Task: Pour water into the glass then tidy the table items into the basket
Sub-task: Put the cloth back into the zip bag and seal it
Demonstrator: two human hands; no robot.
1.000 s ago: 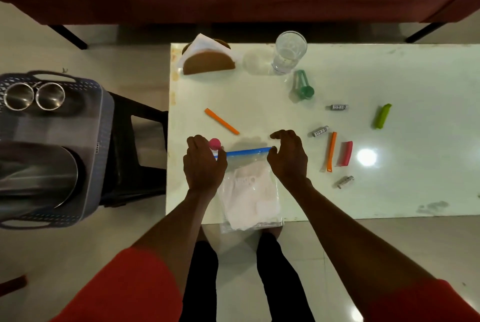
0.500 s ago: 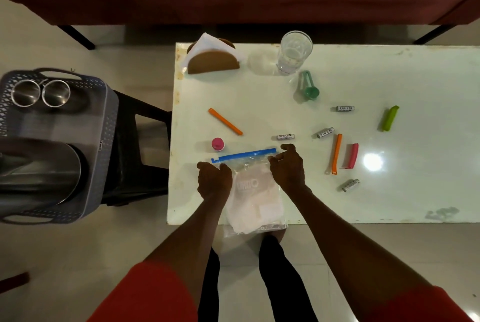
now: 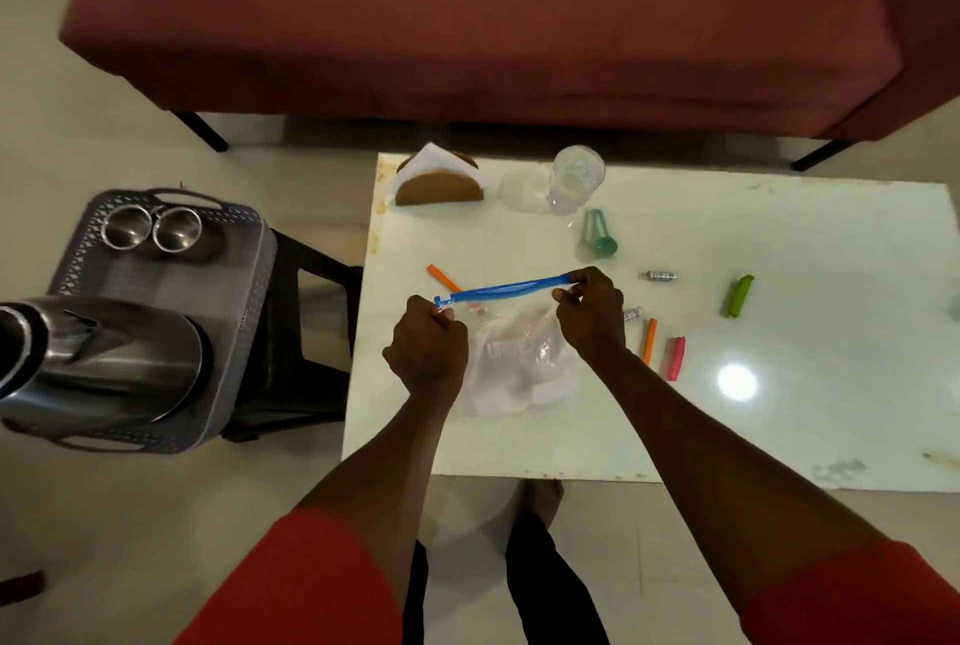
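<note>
I have the clear zip bag [image 3: 519,358] held just above the near-left part of the white table [image 3: 779,410] — my left hand [image 3: 427,350] is curled in a fist round the left end of its blue zip strip [image 3: 506,288], and my right hand [image 3: 589,306] pinches the right end between thumb and fingertips. The strip runs between my hands, its right end the farther one; the bag body hangs below it with something pale inside.

The glass [image 3: 575,179] stands upright at the far edge of the table, with the napkin holder [image 3: 439,181] to its left. A green clip [image 3: 597,233] lies just near of the glass. To my right lie an orange stick [image 3: 649,340] and a pink clip [image 3: 675,358] side by side, and a lime clip [image 3: 738,296] farther right.

The grey basket [image 3: 244,280] sits on a dark stool left of the table, holding two steel cups [image 3: 150,227] at its far end and a steel kettle [image 3: 104,353] at its near end.
</note>
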